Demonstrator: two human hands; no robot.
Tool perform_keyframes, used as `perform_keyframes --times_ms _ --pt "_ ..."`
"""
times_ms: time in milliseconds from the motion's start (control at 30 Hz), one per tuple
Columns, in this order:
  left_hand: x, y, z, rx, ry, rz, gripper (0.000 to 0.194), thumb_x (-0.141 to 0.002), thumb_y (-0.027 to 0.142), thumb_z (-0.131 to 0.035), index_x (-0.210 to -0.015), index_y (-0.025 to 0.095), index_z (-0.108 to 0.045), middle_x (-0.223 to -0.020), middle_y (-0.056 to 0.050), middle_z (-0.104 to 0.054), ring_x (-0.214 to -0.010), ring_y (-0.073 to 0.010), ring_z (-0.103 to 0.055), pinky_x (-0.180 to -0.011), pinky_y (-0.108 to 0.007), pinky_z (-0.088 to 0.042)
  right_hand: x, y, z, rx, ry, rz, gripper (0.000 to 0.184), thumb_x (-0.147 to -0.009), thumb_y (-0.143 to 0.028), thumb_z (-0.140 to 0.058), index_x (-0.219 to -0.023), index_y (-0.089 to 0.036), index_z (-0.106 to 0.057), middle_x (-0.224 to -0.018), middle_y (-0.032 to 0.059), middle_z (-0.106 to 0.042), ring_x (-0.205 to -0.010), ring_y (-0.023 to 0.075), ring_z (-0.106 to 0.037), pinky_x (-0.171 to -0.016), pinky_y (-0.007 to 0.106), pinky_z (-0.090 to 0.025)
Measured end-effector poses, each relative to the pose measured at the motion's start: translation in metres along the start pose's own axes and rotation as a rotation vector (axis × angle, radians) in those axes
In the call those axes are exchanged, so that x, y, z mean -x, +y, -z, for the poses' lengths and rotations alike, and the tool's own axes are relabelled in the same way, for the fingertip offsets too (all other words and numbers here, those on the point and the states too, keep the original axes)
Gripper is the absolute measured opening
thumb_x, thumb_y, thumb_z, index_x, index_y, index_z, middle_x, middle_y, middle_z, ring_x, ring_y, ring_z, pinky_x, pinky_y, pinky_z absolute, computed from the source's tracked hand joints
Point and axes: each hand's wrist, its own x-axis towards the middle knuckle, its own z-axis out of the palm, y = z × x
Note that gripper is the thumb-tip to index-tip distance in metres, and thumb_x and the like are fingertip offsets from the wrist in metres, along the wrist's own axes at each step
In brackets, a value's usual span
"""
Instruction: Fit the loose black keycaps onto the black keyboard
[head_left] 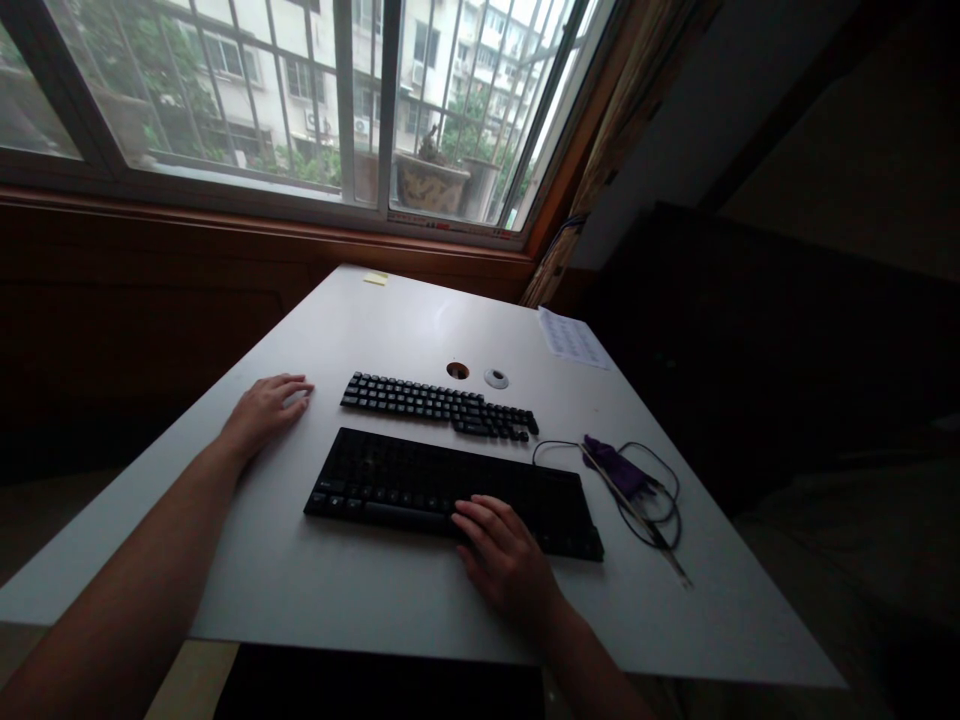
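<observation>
A black keyboard [420,475] lies in front of me on the white desk [300,585]. Its front rows carry keycaps, while much of the area behind them looks bare and dark. My right hand [499,555] rests over its front edge, fingertips on the keys near the right end of the space bar and thumb apart below. Whether a small keycap is under those fingers is hidden. Behind the keyboard, loose black keycaps [405,398] stand in rows shaped like a keyboard layout. My left hand [270,410] lies on the desk left of them, fingers stretched out, holding nothing visible.
Right of the keyboard lie a purple cloth [615,468], a coiled black cable [675,500] and a thin brush-like stick [637,515]. Further back are a cable hole [457,370], its round cover [496,378], a printed sheet [574,338] and a yellow note [376,279].
</observation>
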Motion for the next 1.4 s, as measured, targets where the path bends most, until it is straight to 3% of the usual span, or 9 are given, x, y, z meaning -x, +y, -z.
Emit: perform_keyframes --times_ms 433,667,933,1400 --pt "-0.0001 -0.0006 -0.0005 0.013 0.004 0.002 0.046 -0.089 0.050 -0.048 -0.121 0.027 -0.072 -0.137 -0.006 -0.065 -0.129 -0.0299 -0.055 -0.112 -0.047 -0.043 0.0021 -0.0026 0.0006 0.055 -0.017 0.017 0.050 -0.093 -0.020 -0.060 -0.142 -0.022 -0.056 -0.137 0.0107 -0.065 -0.129 0.0291 -0.058 -0.106 0.053 -0.053" --pt "0.0010 0.0006 -0.0004 0.025 0.023 -0.002 0.045 -0.088 0.049 -0.048 -0.119 0.027 -0.072 -0.136 -0.006 -0.065 -0.129 -0.0305 -0.055 -0.112 -0.048 -0.043 0.0042 -0.0029 -0.0006 0.062 -0.025 0.015 0.051 -0.091 -0.022 -0.061 -0.142 -0.025 -0.054 -0.136 0.0081 -0.066 -0.129 0.0278 -0.058 -0.114 0.056 -0.044" --pt "0.0005 0.0003 0.0002 0.012 0.014 -0.016 0.046 -0.089 0.048 -0.048 -0.120 0.026 -0.072 -0.136 -0.007 -0.065 -0.129 -0.0301 -0.056 -0.113 -0.046 -0.042 0.0056 -0.0041 -0.0012 0.073 -0.043 -0.008 0.058 -0.090 -0.022 -0.061 -0.147 -0.023 -0.047 -0.144 0.0096 -0.059 -0.137 0.0294 -0.050 -0.116 0.057 -0.040" --pt "-0.0053 -0.0044 -0.0066 -0.072 0.117 -0.041 0.042 -0.088 0.040 -0.046 -0.113 0.021 -0.074 -0.127 -0.009 -0.070 -0.119 -0.0276 -0.062 -0.111 -0.042 -0.044 0.0052 -0.0056 -0.0010 0.054 -0.009 -0.024 0.054 -0.093 -0.015 -0.055 -0.146 -0.021 -0.045 -0.140 0.0084 -0.062 -0.138 0.0260 -0.049 -0.118 0.055 -0.038"
